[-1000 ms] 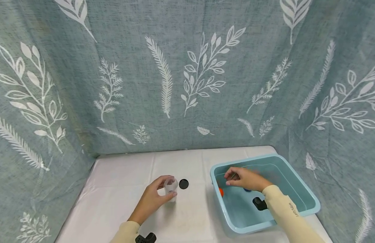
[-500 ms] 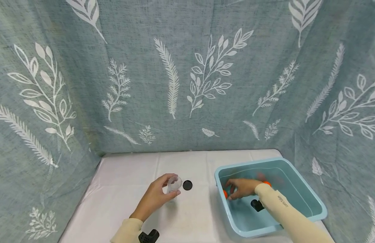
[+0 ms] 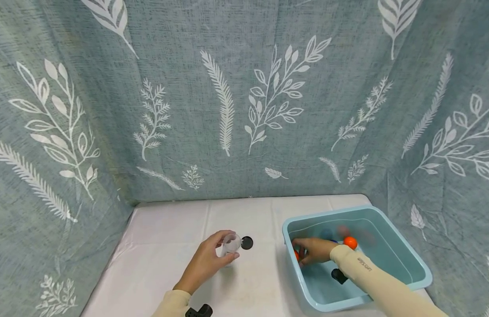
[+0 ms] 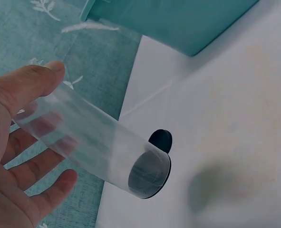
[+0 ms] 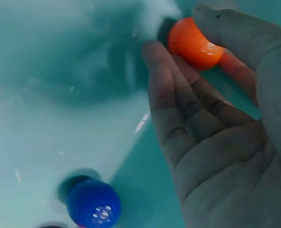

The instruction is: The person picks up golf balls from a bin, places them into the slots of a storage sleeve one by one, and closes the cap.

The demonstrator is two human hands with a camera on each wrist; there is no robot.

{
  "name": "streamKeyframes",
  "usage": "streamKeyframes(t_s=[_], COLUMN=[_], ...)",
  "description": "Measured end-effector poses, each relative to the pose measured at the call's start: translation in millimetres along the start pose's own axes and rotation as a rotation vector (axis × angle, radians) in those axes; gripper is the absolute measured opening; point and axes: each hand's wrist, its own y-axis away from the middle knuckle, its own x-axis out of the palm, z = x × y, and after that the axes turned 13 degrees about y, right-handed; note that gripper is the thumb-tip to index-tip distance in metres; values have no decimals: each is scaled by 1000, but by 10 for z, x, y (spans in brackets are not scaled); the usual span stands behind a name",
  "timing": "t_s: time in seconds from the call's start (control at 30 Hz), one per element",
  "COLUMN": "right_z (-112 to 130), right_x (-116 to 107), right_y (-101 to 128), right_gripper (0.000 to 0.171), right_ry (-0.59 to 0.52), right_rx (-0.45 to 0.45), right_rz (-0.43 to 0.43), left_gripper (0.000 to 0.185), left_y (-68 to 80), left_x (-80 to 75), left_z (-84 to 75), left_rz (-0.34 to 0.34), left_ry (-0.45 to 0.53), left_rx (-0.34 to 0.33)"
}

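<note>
My left hand [image 3: 207,259] grips a clear plastic tube [image 4: 95,135] near one end, with thumb and fingers round its side. The tube tilts in the left wrist view, its far end dark. Beside it on the table lies a black round disc [image 3: 247,242]. My right hand [image 3: 313,250] reaches down inside a light blue plastic bin [image 3: 327,306]. Its thumb and nearly straight fingers lie about an orange ball [image 5: 192,43] by the bin's left wall; a firm grip is not plain. A blue ball [image 5: 93,203] sits apart from that hand.
Another orange ball [image 3: 350,242] rests on the bin floor beyond my right wrist. A white cloth covers the table [image 3: 165,233]. A patterned green-blue curtain [image 3: 228,110] hangs behind and at both sides.
My right hand has gone lower and closer to the orange ball by the bin's left wall. My left hand still holds the tube, now slightly further right in the head view.
</note>
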Motion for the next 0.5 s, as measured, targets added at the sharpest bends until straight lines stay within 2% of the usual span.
streamKeyframes(t_s=[0.2,0.3,0.43,0.5], right_z=[-121,-164,-140,-108], right_x=[160,237,246,211], right_y=[-74,-126,-147,-134], right_gripper=[44,39,31,33], right_ry=[88,145,173,165], right_rx=[-14,-23,-46,-55], right_rz=[11,11,16,20], left_gripper=[50,50,51,51], left_y=[12,15,13,9], left_x=[19,25,31,28], left_z=[-10,-6,8,11], left_rz=[-12,-15,-15,-15], left_ry=[2,1,14,15], left_rx=[-5,5,16,23])
